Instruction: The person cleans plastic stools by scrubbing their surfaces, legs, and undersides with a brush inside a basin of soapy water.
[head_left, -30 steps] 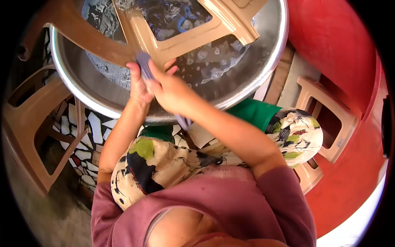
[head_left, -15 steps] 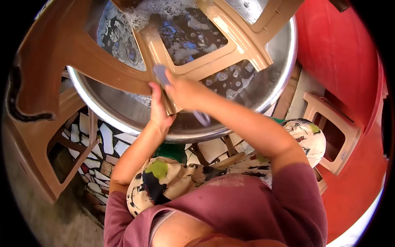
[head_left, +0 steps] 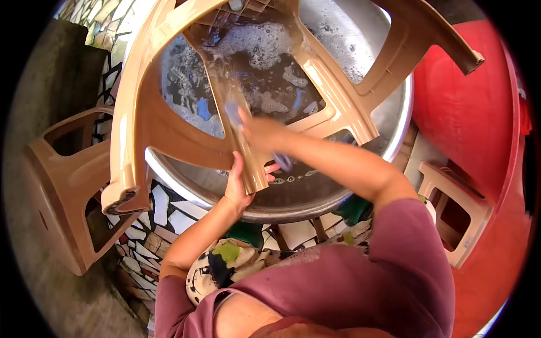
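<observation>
A tan plastic chair point(head_left: 132, 129) lies tipped over a wide metal basin point(head_left: 324, 204) of soapy water. Low on one of its legs, my left hand point(head_left: 239, 186) is wrapped around the end, thumb on one side and fingertips showing on the other. My right hand point(head_left: 264, 134) is closed on a lavender scrub brush point(head_left: 283, 162) pressed along the same leg. Motion smears the hand and brush, and any bristles are hidden. Foam and dark water point(head_left: 265, 98) show through the chair's openings.
Another tan chair point(head_left: 67, 186) stands at the left on the floor. To the right are a large red plastic tub point(head_left: 465, 112) and a small tan stool point(head_left: 456, 217). Broken-tile paving point(head_left: 160, 205) lies below the basin.
The chair has turned and shifted, its curved arm now nearer the basin's left rim. My left hand has moved slightly right and down. My right hand, with the brush, is slightly farther right on the leg.
</observation>
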{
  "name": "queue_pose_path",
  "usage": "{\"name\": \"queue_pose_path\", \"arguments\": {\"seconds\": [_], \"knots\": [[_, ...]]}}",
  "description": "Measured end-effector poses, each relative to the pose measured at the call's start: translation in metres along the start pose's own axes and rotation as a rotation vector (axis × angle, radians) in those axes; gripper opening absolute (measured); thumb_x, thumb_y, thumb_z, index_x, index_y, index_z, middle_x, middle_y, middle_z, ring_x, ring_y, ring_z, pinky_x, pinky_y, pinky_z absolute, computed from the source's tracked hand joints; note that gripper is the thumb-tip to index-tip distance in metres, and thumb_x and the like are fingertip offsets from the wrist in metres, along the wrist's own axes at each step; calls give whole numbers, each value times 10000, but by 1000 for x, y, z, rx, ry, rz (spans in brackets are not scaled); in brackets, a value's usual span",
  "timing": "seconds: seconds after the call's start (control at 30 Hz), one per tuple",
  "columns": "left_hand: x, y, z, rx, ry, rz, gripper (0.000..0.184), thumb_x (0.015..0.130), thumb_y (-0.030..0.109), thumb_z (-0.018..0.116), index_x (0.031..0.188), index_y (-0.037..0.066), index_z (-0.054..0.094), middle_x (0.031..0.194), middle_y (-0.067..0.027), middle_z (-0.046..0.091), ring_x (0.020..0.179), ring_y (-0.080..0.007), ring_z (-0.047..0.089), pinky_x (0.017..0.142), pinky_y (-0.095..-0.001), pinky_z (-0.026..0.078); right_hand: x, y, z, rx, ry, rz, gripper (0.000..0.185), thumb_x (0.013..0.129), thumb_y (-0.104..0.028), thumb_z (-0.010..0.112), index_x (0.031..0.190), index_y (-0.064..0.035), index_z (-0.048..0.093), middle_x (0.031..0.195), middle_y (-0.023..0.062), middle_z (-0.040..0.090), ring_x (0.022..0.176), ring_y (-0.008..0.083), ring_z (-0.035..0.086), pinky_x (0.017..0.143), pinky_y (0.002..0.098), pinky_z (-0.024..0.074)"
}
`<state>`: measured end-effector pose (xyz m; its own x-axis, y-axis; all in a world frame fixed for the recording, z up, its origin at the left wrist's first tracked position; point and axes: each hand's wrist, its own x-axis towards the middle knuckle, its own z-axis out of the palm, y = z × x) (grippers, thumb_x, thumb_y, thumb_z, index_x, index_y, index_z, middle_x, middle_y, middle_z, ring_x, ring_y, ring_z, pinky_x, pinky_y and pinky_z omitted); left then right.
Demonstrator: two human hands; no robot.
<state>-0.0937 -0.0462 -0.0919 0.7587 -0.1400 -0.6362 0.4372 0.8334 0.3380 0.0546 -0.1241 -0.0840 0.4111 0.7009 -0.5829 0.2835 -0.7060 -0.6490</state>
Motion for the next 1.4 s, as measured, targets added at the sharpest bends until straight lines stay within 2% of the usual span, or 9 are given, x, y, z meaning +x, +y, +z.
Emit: {"name": "queue_pose_path", "arguments": {"seconds": [0.23,0.37,0.57,0.63,0.77,1.0,1.1,1.27,1.4], "knots": [[3,-2,-7,-15,-12,-80,778,835,723,399,1190,31,440,942,-257,642,722,-273,638,678,-333,524,58,2,11,352,348,38,580,961,-281,385,1438,7,227,1084,332,578,1021,407,588,871,435,444],[4,-6,-11,-7,12,-67,809,829,735,381,1196,16,423,935,-281,634,720,-275,640,635,-319,522,36,1,21,693,270,171,570,958,-299,411,1446,-45,259,1114,305,582,1052,354,597,885,393,439],[4,-2,5,42,51,-81,820,829,742,369,1209,21,453,852,-259,640,677,-285,616,641,-337,497,69,15,8,473,396,-120,561,954,-313,442,1447,-91,288,1037,219,635,913,267,628,797,339,468],[6,-8,3,74,36,-79,829,829,744,364,1202,11,460,872,-265,640,681,-273,618,658,-338,499,130,3,-47,548,189,125,564,950,-331,436,1430,-65,307,1001,202,644,889,292,637,757,370,487],[0,-2,8,83,34,-68,792,864,715,336,1196,9,469,931,-237,651,730,-227,620,716,-325,494,204,18,-46,228,328,36,593,941,-340,424,1417,-14,291,953,225,637,832,331,633,718,411,493],[-7,-4,3,74,48,-130,793,856,717,359,1186,4,468,913,-229,655,734,-225,624,716,-320,496,53,21,-18,122,164,-156,571,950,-292,405,1414,20,291,1134,326,563,1045,408,577,930,430,430],[1,-2,1,59,61,-89,824,839,730,373,1206,-4,445,891,-245,654,705,-237,639,680,-315,513,161,40,-40,-451,142,-296,318,852,-229,489,963,29,639,1106,279,599,978,335,635,812,469,514],[2,1,1,27,75,-40,816,828,708,428,1199,-18,451,877,-282,644,637,-263,635,619,-321,528,168,45,-34,-16,499,86,533,868,-224,453,1328,40,399,1019,276,629,928,416,620,830,469,483],[2,2,5,43,31,-8,924,827,700,455,1391,-15,304,1310,-180,476,1109,-360,563,835,-405,526,24,32,6,0,186,103,605,950,-327,377,1452,-42,196,1002,301,611,910,426,611,825,484,462]]}}
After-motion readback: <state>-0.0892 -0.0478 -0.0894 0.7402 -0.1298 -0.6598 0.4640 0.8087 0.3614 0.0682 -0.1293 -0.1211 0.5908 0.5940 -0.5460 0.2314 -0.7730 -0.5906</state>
